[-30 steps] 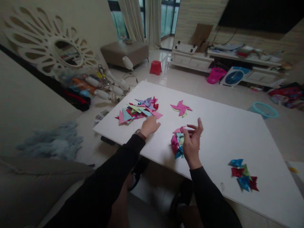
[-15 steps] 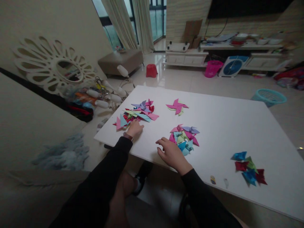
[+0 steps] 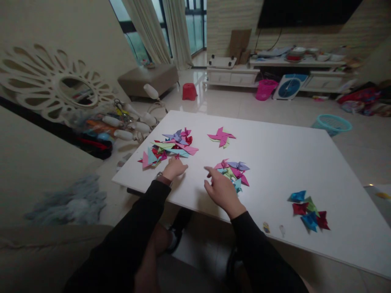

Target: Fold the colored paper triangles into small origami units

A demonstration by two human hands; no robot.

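My left hand (image 3: 174, 168) is at the front edge of a mixed pile of folded paper pieces (image 3: 174, 146) on the left of the white table. Its fingers are closed around a small dark pink folded paper piece (image 3: 177, 156), only the tip of which shows. My right hand (image 3: 222, 189) is empty, its index finger stretched out and its thumb apart. It hovers beside a group of paper cranes (image 3: 235, 169) in pink, purple, green and blue, hiding part of them. Behind them lies a pink and green paper pinwheel shape (image 3: 222, 136).
The white table (image 3: 275, 162) also bears several shiny blue, red and green folded papers (image 3: 310, 217) at the right. Two small stickers (image 3: 266, 227) lie by the near edge. A blue basket (image 3: 332, 123) stands beyond the far right corner, a red stool (image 3: 189, 92) on the floor behind.
My left hand has drawn slightly right and back from the pile, the dark pink piece moving along. My right hand has shifted forward over the cranes, its index finger more extended. The view has turned slightly right.
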